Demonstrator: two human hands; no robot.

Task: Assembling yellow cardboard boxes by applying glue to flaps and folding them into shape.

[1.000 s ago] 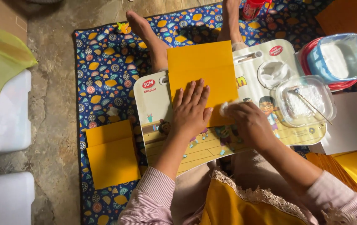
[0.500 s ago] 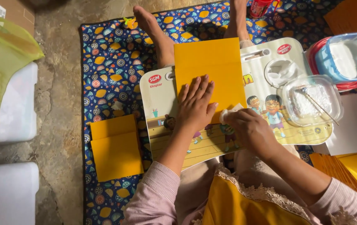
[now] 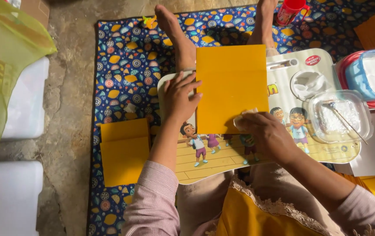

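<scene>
Left hand (image 3: 179,97) flat and open on yellow paper's (image 3: 231,83) left edge, right hand (image 3: 264,131) gripping white cloth (image 3: 243,117) at its bottom edge, on lap tray (image 3: 222,157).

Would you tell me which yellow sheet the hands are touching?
The yellow sheet on the lap board; the other pile lies untouched on the mat.

The tray (image 3: 222,161) has free room near the lap. A clear box (image 3: 339,117) and blue tub (image 3: 371,72) block the right; feet (image 3: 176,32) block the top.
</scene>
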